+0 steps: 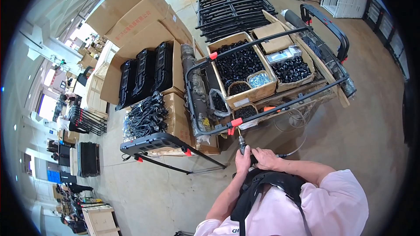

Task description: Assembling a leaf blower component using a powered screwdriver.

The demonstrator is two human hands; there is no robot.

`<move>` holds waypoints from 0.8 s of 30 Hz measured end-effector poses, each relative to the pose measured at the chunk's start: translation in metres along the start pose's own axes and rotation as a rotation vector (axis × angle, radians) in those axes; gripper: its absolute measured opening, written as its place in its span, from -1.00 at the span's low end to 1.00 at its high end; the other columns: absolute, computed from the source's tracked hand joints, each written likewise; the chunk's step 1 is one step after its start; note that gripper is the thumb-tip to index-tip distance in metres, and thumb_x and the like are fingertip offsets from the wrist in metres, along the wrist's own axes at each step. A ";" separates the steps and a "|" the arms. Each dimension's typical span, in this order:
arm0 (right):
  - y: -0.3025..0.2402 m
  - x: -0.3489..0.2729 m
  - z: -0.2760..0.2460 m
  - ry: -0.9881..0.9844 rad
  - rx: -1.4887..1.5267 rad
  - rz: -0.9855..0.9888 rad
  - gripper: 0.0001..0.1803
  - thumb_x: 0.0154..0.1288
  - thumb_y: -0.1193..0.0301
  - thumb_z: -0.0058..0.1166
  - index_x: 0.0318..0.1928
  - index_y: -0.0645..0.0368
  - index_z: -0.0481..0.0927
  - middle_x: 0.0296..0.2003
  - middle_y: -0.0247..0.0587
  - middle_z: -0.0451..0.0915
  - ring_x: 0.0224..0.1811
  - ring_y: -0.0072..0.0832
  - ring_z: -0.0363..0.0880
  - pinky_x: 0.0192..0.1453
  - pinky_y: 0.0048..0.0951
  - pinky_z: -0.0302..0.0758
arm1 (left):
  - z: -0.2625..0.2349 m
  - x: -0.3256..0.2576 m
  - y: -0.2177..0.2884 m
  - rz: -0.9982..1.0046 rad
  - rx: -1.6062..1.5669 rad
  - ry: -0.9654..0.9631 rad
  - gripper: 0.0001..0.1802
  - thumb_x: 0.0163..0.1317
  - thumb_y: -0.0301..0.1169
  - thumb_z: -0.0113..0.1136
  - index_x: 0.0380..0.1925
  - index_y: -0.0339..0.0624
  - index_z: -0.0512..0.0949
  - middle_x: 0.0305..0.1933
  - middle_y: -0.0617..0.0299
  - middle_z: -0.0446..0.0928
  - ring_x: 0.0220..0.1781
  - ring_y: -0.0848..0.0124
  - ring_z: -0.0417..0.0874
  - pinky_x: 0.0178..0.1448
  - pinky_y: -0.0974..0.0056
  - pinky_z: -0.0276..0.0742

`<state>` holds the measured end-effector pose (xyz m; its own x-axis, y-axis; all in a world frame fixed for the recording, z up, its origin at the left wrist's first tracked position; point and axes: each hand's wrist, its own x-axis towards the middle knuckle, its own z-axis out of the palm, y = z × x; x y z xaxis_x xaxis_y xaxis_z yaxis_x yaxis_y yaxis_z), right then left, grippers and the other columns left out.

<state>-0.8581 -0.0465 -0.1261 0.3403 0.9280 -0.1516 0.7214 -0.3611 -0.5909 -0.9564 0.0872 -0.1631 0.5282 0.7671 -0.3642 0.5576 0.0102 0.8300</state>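
Both hands grip a dark air-powered screwdriver [243,145] close to my chest. My left hand [242,161] wraps its lower body and my right hand [264,158] closes over it from the right. The tool's bit points up at an orange clamp piece [236,123] on the near tube of a black metal frame [280,105]. A thin clear hose [294,124] loops away from the tool to the right.
The frame lies over cardboard boxes [251,94] of small black parts on a low bench. To the left stand open cartons with black cases [144,74], a bundle of black cables [144,118] and another black frame [166,148]. More frames [234,11] are stacked farther back.
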 end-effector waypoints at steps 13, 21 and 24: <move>0.014 0.003 -0.012 0.012 0.042 -0.036 -0.34 0.11 0.30 0.37 0.16 0.28 0.40 0.02 0.16 0.63 0.09 0.12 0.69 0.16 0.08 0.63 | 0.014 0.006 0.002 0.002 -0.069 0.033 -0.48 0.49 0.03 0.27 -0.20 -0.32 0.60 -0.29 0.15 0.64 -0.23 0.34 0.59 -0.04 0.12 0.56; 0.024 0.007 -0.008 0.031 0.035 -0.041 -0.36 0.11 0.28 0.35 0.11 0.34 0.39 -0.14 0.28 0.71 -0.07 0.19 0.74 0.03 0.09 0.67 | 0.018 0.010 0.007 -0.034 0.001 0.029 -0.41 0.45 0.08 0.28 -0.09 -0.36 0.60 -0.22 0.04 0.67 -0.17 0.30 0.63 0.00 0.09 0.58; 0.024 0.008 -0.009 0.028 0.038 -0.031 -0.35 0.12 0.28 0.34 0.14 0.35 0.39 -0.13 0.30 0.71 -0.06 0.18 0.74 0.02 0.10 0.68 | 0.017 0.015 0.007 -0.050 0.040 0.022 -0.40 0.45 0.08 0.28 -0.08 -0.37 0.60 -0.22 0.03 0.68 -0.17 0.27 0.66 -0.01 0.07 0.59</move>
<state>-0.8320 -0.0485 -0.1344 0.3353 0.9356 -0.1106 0.7086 -0.3278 -0.6248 -0.9332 0.0877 -0.1700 0.4847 0.7804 -0.3950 0.6084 0.0236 0.7933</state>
